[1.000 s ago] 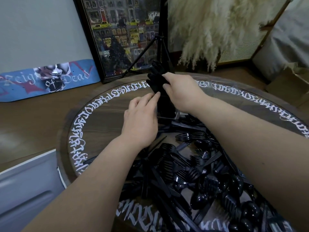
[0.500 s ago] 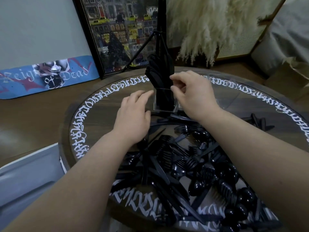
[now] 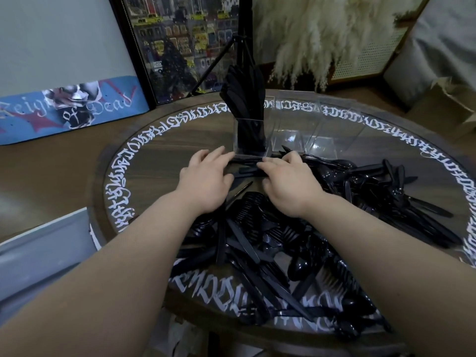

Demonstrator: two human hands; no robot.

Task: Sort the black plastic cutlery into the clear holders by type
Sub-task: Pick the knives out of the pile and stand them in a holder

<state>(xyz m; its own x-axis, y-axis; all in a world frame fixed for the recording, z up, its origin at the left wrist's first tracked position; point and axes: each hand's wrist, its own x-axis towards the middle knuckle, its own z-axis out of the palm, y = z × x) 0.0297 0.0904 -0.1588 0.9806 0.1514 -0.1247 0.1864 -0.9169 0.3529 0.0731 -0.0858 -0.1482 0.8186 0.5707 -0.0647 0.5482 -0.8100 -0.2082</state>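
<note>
Round table [image 3: 164,140], left hand [image 3: 206,179], right hand [image 3: 288,184] flat (fingers forward) on knives [image 3: 244,171]

Round lettered table [image 3: 164,140] bears clear holders [image 3: 288,135] and loose cutlery [image 3: 270,243]

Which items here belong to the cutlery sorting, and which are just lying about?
Job:
- loose black cutlery pile
- clear holder with knives
- empty clear holders
- left hand, right hand, reaching for pieces beside the filled holder

Lying about:
- skateboard deck
- framed picture
- tripod
- pampas grass
</note>
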